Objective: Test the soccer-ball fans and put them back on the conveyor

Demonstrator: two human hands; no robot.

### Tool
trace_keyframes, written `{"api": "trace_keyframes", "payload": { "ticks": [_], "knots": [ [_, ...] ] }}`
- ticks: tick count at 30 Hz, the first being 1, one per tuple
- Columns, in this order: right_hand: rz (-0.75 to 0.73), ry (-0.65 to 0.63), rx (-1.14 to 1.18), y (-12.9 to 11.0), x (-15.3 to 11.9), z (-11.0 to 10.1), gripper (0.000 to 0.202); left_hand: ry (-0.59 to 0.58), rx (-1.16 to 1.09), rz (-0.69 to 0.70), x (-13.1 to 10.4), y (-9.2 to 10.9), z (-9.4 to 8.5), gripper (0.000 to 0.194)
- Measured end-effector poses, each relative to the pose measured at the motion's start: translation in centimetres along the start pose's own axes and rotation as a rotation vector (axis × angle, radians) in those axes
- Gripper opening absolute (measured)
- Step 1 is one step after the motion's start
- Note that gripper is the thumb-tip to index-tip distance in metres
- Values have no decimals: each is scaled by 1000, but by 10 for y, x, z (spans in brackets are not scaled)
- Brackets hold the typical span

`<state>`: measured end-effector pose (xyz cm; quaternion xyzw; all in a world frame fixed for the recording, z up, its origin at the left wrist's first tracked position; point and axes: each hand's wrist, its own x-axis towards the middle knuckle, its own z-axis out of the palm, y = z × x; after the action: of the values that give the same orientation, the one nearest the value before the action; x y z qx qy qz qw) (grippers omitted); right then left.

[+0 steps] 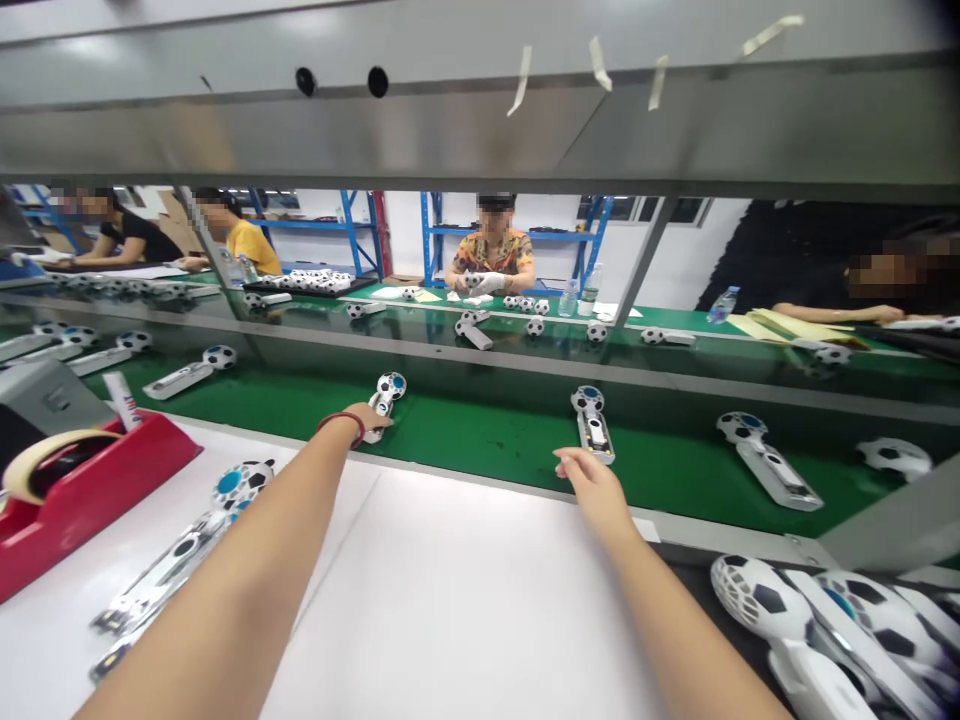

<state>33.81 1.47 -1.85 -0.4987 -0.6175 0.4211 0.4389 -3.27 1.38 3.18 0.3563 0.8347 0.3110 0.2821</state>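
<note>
My left hand (370, 418) is closed around the lower part of a white handheld device with a soccer-ball-patterned head (391, 386), on the green conveyor belt (480, 425). A red band circles that wrist. My right hand (592, 482) is at the belt's near edge, its fingers loosely bent and the tips slightly apart, with nothing visible in them. Just beyond it lies a second such device (589, 402), its handle uncovered so that inner parts show. Whether the right hand touches its lower end is hard to tell. More opened devices (176, 550) lie on the white tabletop, partly behind my left forearm.
A red tape dispenser (112, 490) stands at the left. Several soccer-ball devices (795, 610) are piled on a black surface at the right. Another device (769, 460) lies along the belt. Co-workers sit across the line, below a low metal beam (480, 140).
</note>
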Motion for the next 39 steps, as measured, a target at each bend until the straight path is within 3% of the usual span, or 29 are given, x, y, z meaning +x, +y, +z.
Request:
{"api": "trace_keyframes", "payload": {
  "ticks": [4,8,11,14,18,23,28,33,36,39],
  "knots": [
    [-19,-22,135,-10,-8,7,38,-218,-311,21,-52,16,40,28],
    [40,-118,318,-29,-33,13,43,-419,-576,137,-138,13,91,28],
    [49,-236,403,-44,-57,15,52,-576,-650,162,-196,3,122,37],
    [9,-264,298,-52,-70,16,54,-605,-606,203,-226,-5,139,35],
    [-34,-255,242,-49,-67,12,45,-533,-488,262,-231,-9,147,30],
    [-184,-204,150,-45,-63,11,37,-573,-489,291,-229,-11,147,29],
    [-153,-173,104,-44,-62,11,39,-604,-495,316,-231,-12,149,32],
    [-58,-163,194,-42,-60,13,40,-746,-639,253,-225,-12,146,39],
    [-144,-211,149,-42,-64,17,40,-843,-735,207,-219,-12,144,43],
    [-229,-281,88,-41,-67,19,40,-961,-778,282,-214,-15,143,54]
  ]
}}
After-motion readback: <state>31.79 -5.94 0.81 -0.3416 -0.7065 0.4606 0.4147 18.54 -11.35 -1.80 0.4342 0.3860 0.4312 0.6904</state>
